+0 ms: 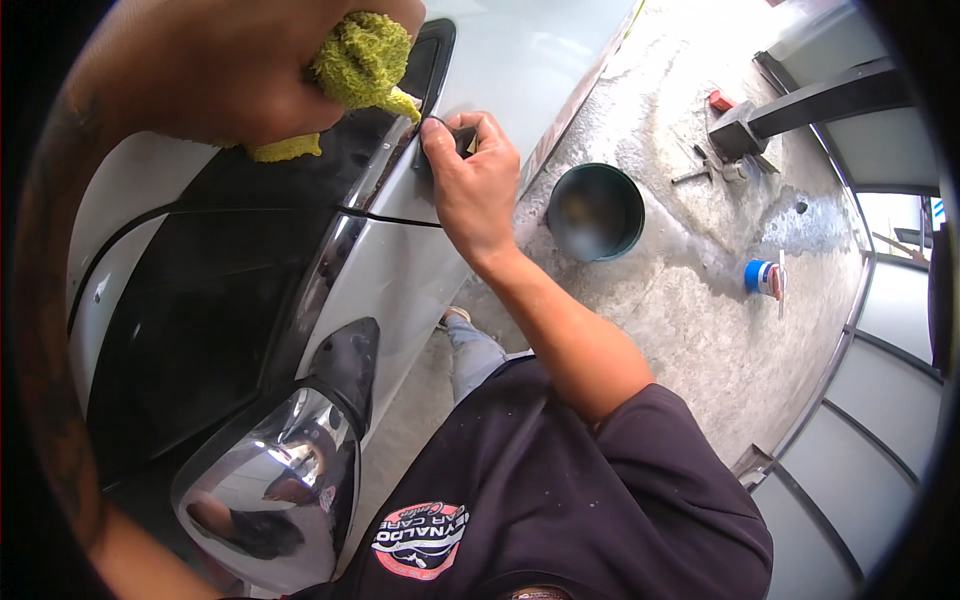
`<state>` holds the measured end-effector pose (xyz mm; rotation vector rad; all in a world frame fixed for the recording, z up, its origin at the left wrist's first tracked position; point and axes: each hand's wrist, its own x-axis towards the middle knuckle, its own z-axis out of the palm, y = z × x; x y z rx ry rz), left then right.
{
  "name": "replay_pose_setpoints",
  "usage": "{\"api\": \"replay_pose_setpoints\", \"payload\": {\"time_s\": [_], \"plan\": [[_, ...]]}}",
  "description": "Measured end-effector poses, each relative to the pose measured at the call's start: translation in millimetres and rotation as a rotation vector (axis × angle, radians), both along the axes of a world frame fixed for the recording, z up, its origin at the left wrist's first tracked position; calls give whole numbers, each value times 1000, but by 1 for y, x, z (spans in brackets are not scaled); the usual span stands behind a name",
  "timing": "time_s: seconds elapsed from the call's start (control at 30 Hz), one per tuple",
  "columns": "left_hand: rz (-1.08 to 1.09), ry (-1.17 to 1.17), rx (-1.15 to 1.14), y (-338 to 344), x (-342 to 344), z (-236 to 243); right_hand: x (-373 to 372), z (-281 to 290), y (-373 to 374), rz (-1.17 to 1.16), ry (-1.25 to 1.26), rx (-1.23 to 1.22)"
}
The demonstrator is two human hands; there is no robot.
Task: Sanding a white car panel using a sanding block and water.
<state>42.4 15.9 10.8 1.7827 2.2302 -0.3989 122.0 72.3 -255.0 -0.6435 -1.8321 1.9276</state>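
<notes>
My left hand (250, 75) is closed around a fuzzy yellow-green cloth (362, 62), above the dark window of a silver car. One twisted corner of the cloth hangs down close to the chrome window trim (372, 172). Just right of that corner, my right hand (472, 190) pinches a small dark flat piece (464, 140) between thumb and fingers. Its fingertips are at the upper edge of the pale door panel (405, 265), by the trim. Fingers partly cover the dark piece, so its exact kind cannot be made out.
A chrome-capped side mirror (270, 485) juts out at lower left. On the wet concrete floor to the right stand a dark green bucket (638, 215) and a blue can (760, 277). Metal tools (715, 172) lie near a black post (830, 103) with a grey base.
</notes>
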Motion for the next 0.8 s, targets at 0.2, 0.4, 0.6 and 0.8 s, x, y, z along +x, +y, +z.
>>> {"api": "replay_pose_setpoints", "payload": {"time_s": [0.2,0.4,0.6,0.8], "plan": [[20,6,-42,1,2,4,-2,2,0,-44,52,39],[55,28,-52,1,5,2,-20,9,15,-46,90,0],[5,91,-68,5,14,5,-13,0,12,20,116,-9],[31,47,-59,5,10,5,-8,-10,6,20,140,-28]]}}
